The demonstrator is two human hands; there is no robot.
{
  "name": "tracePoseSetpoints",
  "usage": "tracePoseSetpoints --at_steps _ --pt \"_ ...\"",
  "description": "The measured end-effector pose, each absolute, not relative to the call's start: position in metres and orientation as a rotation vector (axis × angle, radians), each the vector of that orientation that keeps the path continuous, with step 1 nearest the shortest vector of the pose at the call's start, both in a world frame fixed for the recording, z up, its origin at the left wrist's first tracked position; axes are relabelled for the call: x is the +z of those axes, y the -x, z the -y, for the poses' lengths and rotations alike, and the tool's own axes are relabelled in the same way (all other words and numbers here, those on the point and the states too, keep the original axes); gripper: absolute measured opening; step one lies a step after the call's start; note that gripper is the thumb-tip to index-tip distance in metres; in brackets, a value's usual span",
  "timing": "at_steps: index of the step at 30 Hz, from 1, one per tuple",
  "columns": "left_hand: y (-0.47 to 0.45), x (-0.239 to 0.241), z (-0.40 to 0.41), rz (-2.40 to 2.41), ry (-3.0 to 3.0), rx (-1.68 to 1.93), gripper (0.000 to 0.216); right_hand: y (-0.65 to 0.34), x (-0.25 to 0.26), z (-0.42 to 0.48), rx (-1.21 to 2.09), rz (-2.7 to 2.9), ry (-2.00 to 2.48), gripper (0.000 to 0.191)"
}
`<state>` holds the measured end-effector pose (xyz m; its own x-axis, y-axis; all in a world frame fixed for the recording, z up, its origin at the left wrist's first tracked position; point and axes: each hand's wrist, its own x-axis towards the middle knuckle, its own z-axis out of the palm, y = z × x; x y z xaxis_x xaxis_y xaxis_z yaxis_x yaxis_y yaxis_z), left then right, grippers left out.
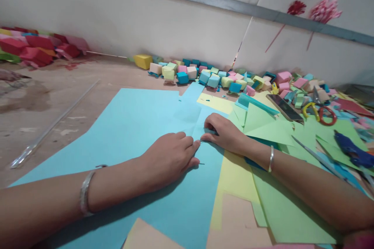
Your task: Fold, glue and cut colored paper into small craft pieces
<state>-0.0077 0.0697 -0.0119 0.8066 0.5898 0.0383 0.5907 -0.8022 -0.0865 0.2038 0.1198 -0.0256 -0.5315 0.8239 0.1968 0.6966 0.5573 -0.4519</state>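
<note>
A large light blue paper sheet (122, 124) lies flat under both hands. On top of it is a smaller light blue paper piece (187, 118), its lower edge between my hands and partly hidden by them. My left hand (168, 159) is closed, its bent fingers and thumb at the near edge of that piece. Just right of it, my right hand (222, 132) pinches the piece with thumb and curled finger. The fingertips of the two hands nearly touch. A thin dark sliver shows beside my left thumb.
Many small paper boxes (189, 73) line the wall, with red ones (37, 55) at far left. To the right are green paper sheets (269, 128), a phone (284, 107), scissors (320, 113) and a blue-handled tool (353, 149). A clear stick (55, 122) lies left.
</note>
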Motion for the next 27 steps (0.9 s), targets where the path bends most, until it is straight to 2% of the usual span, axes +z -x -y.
tracePoseSetpoints --at_steps 5,10,15,18,23,27 --pt "0.01 -0.013 -0.071 0.915 2.892 -0.031 0.029 -0.209 -0.017 -0.123 0.603 2.36 1.304 0.034" --pt "0.011 -0.012 -0.074 0.898 2.896 -0.063 0.03 -0.22 -0.013 -0.131 0.778 2.348 1.234 0.033" --pt "0.01 -0.008 -0.073 0.891 2.924 -0.118 0.026 -0.231 -0.014 -0.141 1.12 2.269 1.134 0.055" --pt "0.01 -0.009 -0.073 0.898 2.967 -0.128 0.032 -0.235 -0.016 -0.146 1.155 2.286 1.08 0.058" --pt "0.005 -0.011 -0.083 0.912 3.034 -0.078 0.053 -0.235 -0.019 -0.149 1.139 2.295 1.092 0.056" --pt "0.005 -0.008 -0.086 0.887 3.01 -0.022 0.047 -0.234 -0.017 -0.148 1.114 2.309 1.118 0.052"
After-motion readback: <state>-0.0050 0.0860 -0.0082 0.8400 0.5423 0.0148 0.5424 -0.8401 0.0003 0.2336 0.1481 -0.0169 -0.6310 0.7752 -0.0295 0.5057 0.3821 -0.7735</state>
